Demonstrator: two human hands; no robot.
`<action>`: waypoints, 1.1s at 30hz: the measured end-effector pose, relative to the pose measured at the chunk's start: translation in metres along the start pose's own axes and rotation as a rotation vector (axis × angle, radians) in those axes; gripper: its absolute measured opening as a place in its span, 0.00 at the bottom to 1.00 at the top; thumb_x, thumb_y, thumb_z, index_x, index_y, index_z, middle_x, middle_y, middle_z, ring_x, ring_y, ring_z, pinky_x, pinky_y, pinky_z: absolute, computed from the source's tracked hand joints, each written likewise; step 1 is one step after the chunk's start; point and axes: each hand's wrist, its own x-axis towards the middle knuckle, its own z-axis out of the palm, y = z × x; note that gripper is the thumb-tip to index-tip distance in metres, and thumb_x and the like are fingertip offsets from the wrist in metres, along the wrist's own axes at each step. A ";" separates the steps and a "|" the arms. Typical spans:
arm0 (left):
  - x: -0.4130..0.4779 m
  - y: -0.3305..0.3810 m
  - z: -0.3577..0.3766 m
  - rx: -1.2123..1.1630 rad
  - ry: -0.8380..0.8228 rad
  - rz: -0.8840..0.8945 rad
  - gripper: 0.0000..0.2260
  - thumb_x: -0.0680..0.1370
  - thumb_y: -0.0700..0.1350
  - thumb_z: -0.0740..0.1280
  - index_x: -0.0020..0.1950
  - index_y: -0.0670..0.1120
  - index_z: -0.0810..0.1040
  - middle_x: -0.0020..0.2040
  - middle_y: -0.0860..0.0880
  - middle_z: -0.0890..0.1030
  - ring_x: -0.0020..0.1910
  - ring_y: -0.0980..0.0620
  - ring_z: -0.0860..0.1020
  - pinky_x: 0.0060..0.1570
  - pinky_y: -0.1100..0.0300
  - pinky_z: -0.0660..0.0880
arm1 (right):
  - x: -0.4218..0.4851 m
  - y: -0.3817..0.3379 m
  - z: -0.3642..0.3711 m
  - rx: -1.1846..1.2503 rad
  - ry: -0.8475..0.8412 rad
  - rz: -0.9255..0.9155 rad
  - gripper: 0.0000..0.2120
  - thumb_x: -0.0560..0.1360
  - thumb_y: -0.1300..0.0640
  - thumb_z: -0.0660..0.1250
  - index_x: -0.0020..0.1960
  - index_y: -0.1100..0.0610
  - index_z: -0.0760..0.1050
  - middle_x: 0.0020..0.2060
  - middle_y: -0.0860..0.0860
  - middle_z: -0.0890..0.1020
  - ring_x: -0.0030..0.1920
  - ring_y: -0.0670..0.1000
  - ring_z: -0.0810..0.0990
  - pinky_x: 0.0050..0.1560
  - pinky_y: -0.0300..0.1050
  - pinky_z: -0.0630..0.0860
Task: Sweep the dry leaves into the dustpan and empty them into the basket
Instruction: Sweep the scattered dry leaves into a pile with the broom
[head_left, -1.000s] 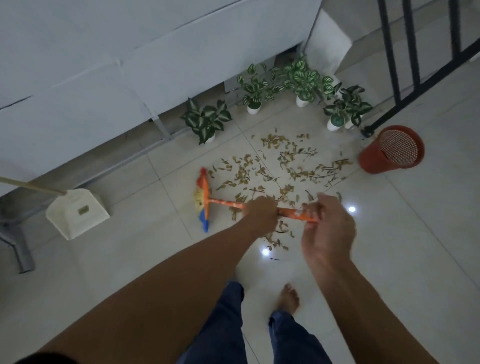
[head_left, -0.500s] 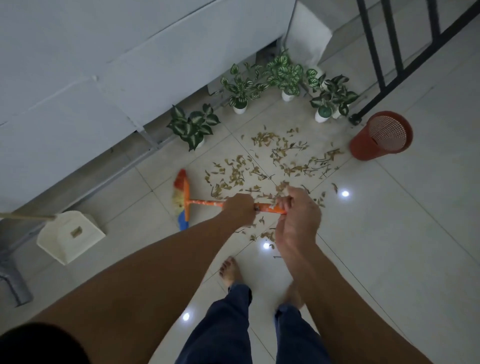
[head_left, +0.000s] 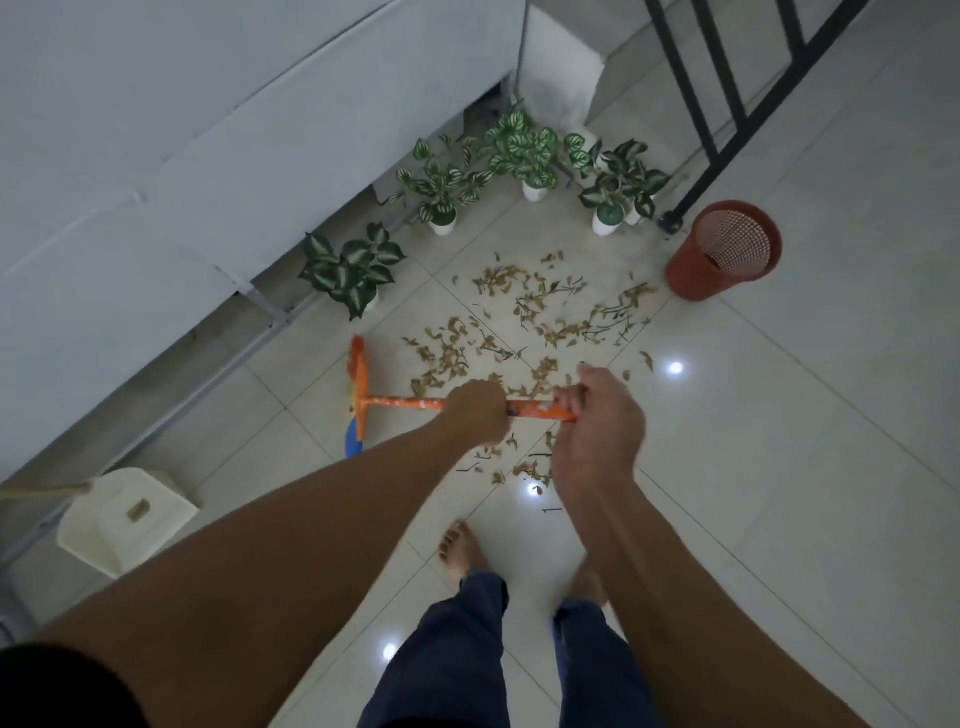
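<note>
Both hands hold an orange broom (head_left: 395, 402) across the tiled floor. My left hand (head_left: 475, 410) grips the middle of the handle and my right hand (head_left: 597, 421) grips its near end. The broom head, orange with blue and yellow bristles, sits on the floor left of the dry leaves (head_left: 524, 332), which lie scattered over the tiles ahead and under my hands. A white dustpan (head_left: 124, 519) with a long wooden handle stands at the left. The red mesh basket (head_left: 724, 249) stands at the right, past the leaves.
Several potted plants (head_left: 441, 187) in white pots line the base of the white wall (head_left: 208, 130). A black metal railing (head_left: 722, 104) rises at the top right beside the basket. My bare feet (head_left: 460, 551) stand on the tiles just behind the leaves.
My right hand has closed round the end of the handle. The broom head has stayed at the left edge of the leaves while I stepped forward.
</note>
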 end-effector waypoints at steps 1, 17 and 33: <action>0.003 -0.002 0.001 0.012 -0.010 0.012 0.13 0.83 0.46 0.63 0.39 0.45 0.73 0.34 0.51 0.73 0.31 0.54 0.73 0.32 0.62 0.72 | 0.002 0.006 -0.002 0.019 0.021 0.002 0.22 0.76 0.69 0.65 0.26 0.52 0.71 0.22 0.47 0.64 0.27 0.48 0.65 0.49 0.47 0.75; -0.018 0.056 0.012 0.084 0.027 0.143 0.11 0.81 0.41 0.64 0.38 0.46 0.70 0.35 0.51 0.74 0.32 0.54 0.74 0.34 0.61 0.74 | -0.019 -0.040 -0.051 0.086 0.015 -0.087 0.24 0.77 0.71 0.60 0.25 0.55 0.66 0.19 0.47 0.61 0.25 0.47 0.64 0.50 0.46 0.73; -0.094 0.161 0.082 0.192 0.190 0.235 0.08 0.80 0.51 0.65 0.52 0.47 0.78 0.39 0.50 0.75 0.40 0.48 0.75 0.40 0.56 0.72 | -0.048 -0.094 -0.177 0.036 0.035 -0.212 0.26 0.76 0.70 0.61 0.22 0.53 0.68 0.21 0.49 0.61 0.25 0.49 0.64 0.48 0.49 0.74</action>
